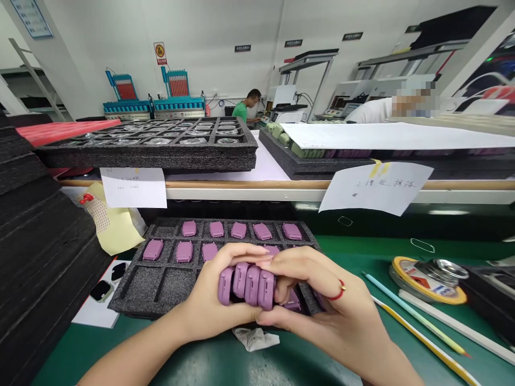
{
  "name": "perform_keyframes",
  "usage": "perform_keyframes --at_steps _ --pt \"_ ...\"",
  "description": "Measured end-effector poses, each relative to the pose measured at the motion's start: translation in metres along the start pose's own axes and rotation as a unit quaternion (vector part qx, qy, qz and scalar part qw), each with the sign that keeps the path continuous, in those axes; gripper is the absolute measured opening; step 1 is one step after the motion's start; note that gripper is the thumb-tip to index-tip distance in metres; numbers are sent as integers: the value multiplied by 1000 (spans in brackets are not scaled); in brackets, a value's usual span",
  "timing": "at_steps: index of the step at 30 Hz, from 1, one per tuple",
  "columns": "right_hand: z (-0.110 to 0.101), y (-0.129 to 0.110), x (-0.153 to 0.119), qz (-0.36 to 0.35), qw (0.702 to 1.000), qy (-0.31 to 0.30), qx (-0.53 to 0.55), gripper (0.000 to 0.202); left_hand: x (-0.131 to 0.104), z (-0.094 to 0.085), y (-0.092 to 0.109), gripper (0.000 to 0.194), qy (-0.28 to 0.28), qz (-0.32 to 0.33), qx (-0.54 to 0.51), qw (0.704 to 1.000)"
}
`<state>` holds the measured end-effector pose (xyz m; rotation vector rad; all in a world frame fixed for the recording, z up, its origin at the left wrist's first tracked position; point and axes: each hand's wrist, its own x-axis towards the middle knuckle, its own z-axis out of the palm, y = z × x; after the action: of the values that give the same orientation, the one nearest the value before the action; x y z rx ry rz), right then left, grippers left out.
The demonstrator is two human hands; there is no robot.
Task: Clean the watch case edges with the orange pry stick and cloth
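While held — purple cases (252,286) edge-on, upright

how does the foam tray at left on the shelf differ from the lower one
The upper tray sits on the shelf; the lower tray lies on the green bench. The upper tray holds shiny, clear-looking pieces, the lower tray purple cases. Both are dark foam with compartments.

Both forearms enter from the lower edge of the view and converge toward its center, the left hand (219,289) and the right hand (317,292) facing each other with palms turned inward. The fingers of each hand arch over the top while the thumbs extend inward below, their tips close together; a thin red band (341,289) encircles the right hand near the wrist.
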<state>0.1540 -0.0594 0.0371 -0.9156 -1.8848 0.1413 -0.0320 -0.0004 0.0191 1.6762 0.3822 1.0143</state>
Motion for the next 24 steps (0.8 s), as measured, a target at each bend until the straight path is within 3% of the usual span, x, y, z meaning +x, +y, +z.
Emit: perform_keyframes --at_steps 5,10,14,20,24 --pt "-2 2 0 14 999 7 37 48 -1 1 0 60 -20 -49 -110 993" --pt "-4 6 -1 6 993 -1 117 35 -1 3 7 41 -47 -117 -190 974" --pt "-1 9 -1 12 981 25 192 28 -1 5 6 41 -73 -148 -230 959" --pt "2 10 1 -4 986 49 156 20 -2 10 -1 57 -15 -203 -288 936" --pt "5 14 2 -14 991 62 120 19 0 15 2 57 27 -214 -304 928"
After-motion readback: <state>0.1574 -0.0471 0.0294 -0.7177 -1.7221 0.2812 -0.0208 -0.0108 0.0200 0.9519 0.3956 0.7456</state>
